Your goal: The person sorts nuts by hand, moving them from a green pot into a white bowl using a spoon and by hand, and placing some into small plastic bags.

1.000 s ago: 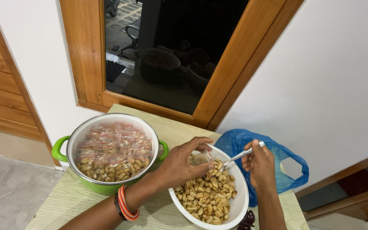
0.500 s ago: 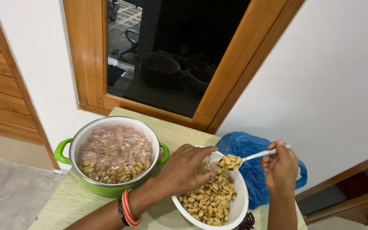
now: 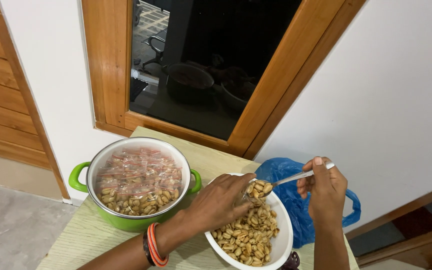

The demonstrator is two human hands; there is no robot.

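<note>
1. The spoon (image 3: 288,178) carries a heap of peanuts (image 3: 260,188) just above the white bowl (image 3: 285,240), at its far rim.
2. My right hand (image 3: 326,192) is closed around the spoon handle, thumb on top.
3. My left hand (image 3: 221,200) is half closed over the bowl, fingertips pinching a small clear bag (image 3: 243,197) under the spoon.
4. The green pot (image 3: 138,182), full of small packed bags, stands left of the bowl on the table (image 3: 83,240); a blue bag (image 3: 296,200) lies behind.

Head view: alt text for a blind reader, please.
A right hand lifts a spoon heaped with peanuts over a white bowl of peanuts, while the left hand holds a small clear bag at the spoon. Beside it, a green pot holds filled packets; a blue plastic bag lies behind.
</note>
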